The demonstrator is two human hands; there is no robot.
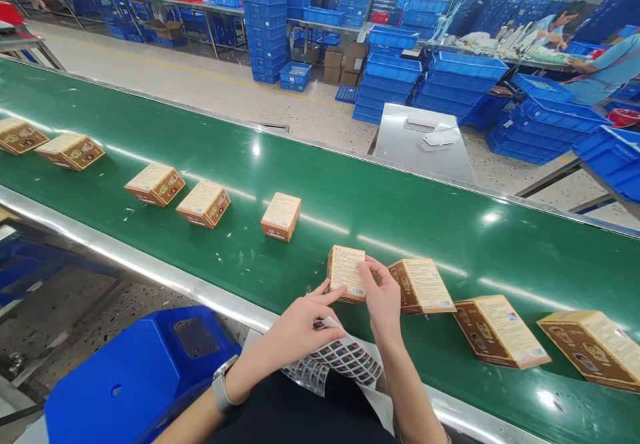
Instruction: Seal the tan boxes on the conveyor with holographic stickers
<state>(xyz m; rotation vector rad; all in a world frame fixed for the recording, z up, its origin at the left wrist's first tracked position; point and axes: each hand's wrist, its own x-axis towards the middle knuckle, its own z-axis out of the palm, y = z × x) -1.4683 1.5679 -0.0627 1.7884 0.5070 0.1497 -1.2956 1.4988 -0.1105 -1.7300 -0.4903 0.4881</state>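
A small brown and cream box (346,269) lies on the green conveyor belt, printed side up. At its right top edge my right hand (383,292) has thumb and index finger pinched together; whatever lies between the fingertips is too small to make out. Against the box's near left side rest the fingers of my left hand (305,324), which also holds a sheet of small dark stickers (350,357) below the thumb. Just right of my right hand sits another box (425,285), with a blue patch on its top.
More boxes stand along the belt (125,121), such as one (281,216) to the left and one (500,331) to the right. A blue plastic stool (120,377) is at lower left. Beyond the belt are a metal table (420,144), stacked blue crates (265,24) and people at benches.
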